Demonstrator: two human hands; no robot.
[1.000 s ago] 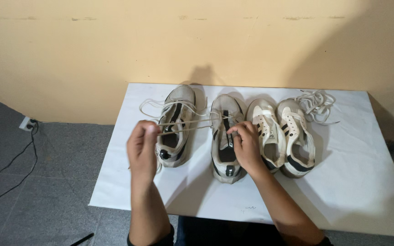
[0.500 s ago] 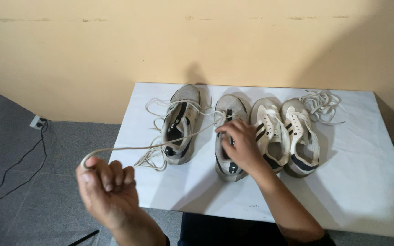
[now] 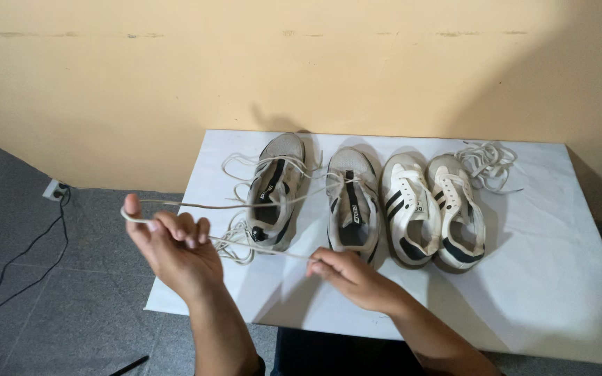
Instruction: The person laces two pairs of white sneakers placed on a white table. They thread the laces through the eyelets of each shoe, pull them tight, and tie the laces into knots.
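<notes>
Your left hand curled around a looped lace, your right hand pinching its end, grey shoe on the tabletop

Both forearms are bare from wrist to elbow, with no watch, ring, bracelet or glove on either. The left hand and the right hand have short, unpainted nails. At the bottom edge, just by the left elbow, a sliver of dark sleeve shows; below, dark clothing covers the lap.
</notes>
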